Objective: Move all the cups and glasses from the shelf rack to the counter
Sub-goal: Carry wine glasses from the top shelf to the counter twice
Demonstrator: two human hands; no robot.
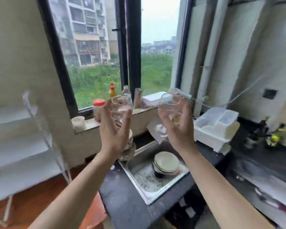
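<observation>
Carry step: left hand (114,131) grips a clear glass (121,109), right hand (177,129) a second glass (169,107); next, set both upright on the desk (120,199) below.

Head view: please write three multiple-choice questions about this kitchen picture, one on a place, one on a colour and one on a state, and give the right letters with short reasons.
1. Where is the stack of plates?
A) on a chair B) in the sink C) on a stove
2. What colour is the jar lid?
A) red B) blue C) black
3. What is the left hand doing?
A) hanging empty B) holding a spoon C) gripping a clear glass

Answers:
1 B: the plates lie inside the steel basin, over the drain.
2 A: the lid of the jar on the windowsill is red.
3 C: its fingers curl round the clear glass, above the sink.
</observation>
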